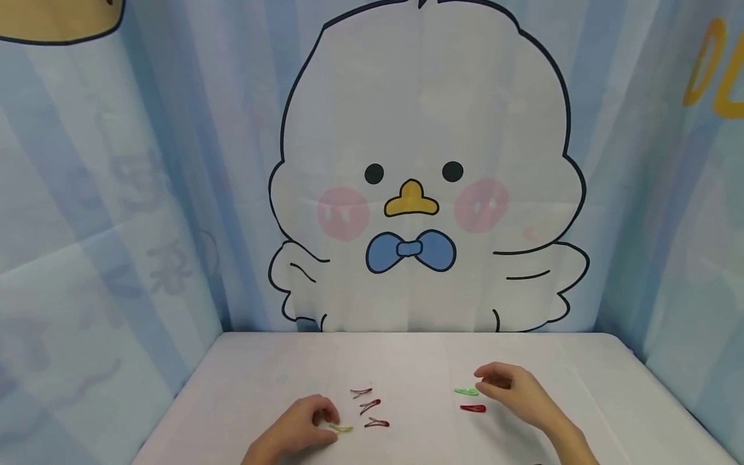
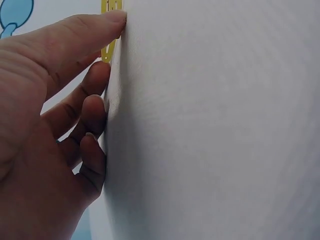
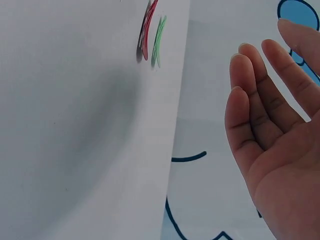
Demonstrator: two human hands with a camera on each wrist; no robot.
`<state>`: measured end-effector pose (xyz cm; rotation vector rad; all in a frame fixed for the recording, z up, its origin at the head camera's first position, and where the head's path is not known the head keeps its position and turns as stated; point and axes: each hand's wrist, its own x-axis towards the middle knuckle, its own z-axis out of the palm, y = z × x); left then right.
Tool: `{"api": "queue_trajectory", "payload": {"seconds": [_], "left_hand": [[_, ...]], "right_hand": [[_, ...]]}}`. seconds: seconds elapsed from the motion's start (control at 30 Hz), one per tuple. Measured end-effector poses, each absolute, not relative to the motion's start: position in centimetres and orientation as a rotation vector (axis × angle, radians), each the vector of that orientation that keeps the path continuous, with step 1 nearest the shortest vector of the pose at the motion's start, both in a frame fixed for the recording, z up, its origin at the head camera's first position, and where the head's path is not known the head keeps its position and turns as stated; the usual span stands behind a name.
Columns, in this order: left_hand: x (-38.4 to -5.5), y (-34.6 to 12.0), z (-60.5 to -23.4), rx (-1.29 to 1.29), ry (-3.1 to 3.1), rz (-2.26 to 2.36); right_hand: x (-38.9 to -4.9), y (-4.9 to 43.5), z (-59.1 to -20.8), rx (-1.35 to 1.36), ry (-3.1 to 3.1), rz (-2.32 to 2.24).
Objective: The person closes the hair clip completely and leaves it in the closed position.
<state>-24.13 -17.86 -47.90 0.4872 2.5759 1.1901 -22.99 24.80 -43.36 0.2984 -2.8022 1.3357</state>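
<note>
My left hand (image 1: 302, 423) bends its fingers round a yellow snap hair clip (image 1: 344, 429) low on the table. In the left wrist view the thumb crosses the yellow clip (image 2: 106, 50); the index fingertip is hidden behind it. Just right of that hand lie three dark red hair clips (image 1: 369, 405) in a column, their prongs spread apart. My right hand (image 1: 517, 391) hovers with loosely bent fingers beside a green hair clip (image 1: 465, 391). Nearer to me lies a red hair clip (image 1: 473, 408). In the right wrist view nothing is in that hand (image 3: 280, 125).
The white table (image 1: 418, 355) ends at the back against a hanging cloth (image 1: 418, 116) with a printed cartoon bird. Blue-striped cloth (image 1: 104, 226) hangs along both sides.
</note>
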Motion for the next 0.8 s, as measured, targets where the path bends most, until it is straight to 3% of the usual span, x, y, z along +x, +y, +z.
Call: {"api": "queue_trajectory", "payload": {"seconds": [0.8], "left_hand": [[-23.93, -18.20, -48.05, 0.499, 2.582, 1.213]], "right_hand": [[-22.06, 23.92, -42.53, 0.349, -2.777, 1.351]]}}
